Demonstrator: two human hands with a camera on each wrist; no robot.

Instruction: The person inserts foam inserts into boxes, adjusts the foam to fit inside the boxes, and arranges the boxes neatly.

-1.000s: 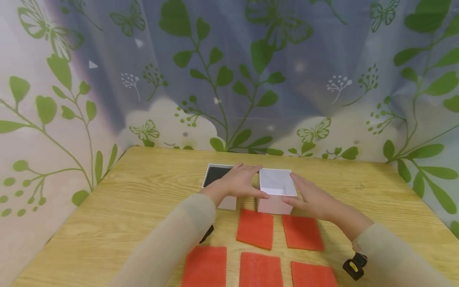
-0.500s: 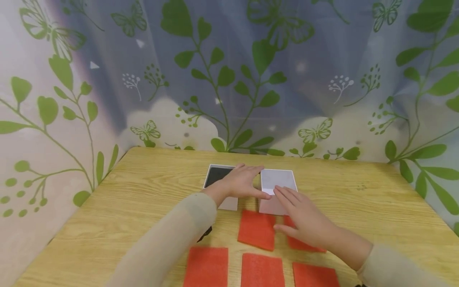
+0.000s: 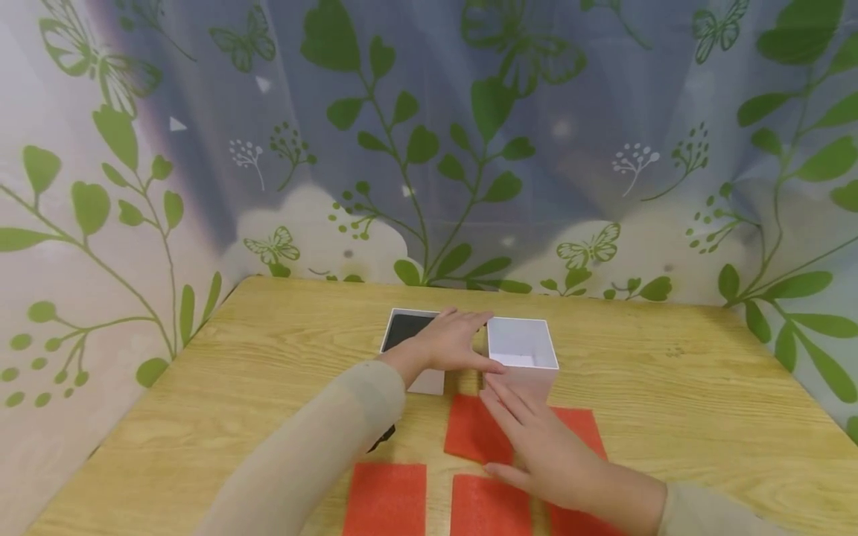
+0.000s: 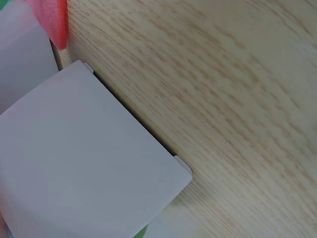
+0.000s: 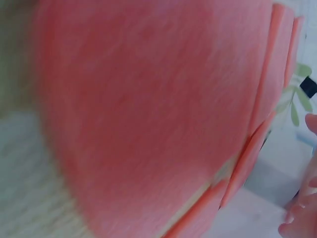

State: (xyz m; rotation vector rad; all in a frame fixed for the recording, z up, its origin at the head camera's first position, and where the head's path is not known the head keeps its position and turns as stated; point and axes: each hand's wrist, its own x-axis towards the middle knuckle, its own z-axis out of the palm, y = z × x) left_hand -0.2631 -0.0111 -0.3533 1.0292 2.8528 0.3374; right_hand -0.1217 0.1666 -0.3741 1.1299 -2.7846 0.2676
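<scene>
1. Left hand (image 3: 447, 342): the fingers are spread wide, thumb well apart from the rest, arching over the gap between two boxes. The thumb tip is at the near left corner of the white box (image 3: 523, 341), the index fingertip by its far left corner; I cannot tell whether they press on it.

2. Right hand (image 3: 548, 448): the fingers are straight and side by side, thumb apart, tips just before the white box's near wall. Nothing shows between them (the right wrist view is partly blurred, so contact cannot be confirmed).

3. Boxes: the uncovered white box, pale inside, is just beyond the right fingertips. The dark-topped box (image 3: 427, 382) is partly hidden beneath the left hand.

4. Red squares, flat on the tabletop (image 3: 684, 394): the far-left square (image 3: 469, 432) lies partly beneath the right fingers; the far-right square (image 3: 585, 428) shows beyond the knuckles; the near-middle square (image 3: 489, 510) lies by the right thumb, the near-left square (image 3: 385, 500) left of it, the near-right square (image 3: 566, 524) mostly behind the hand.

5. Risks, in my judgement: the right fingertips could nudge the white box if they pushed forward; sweeping low, they could drag a square askew; a left-hand slip could tip either box.
</scene>
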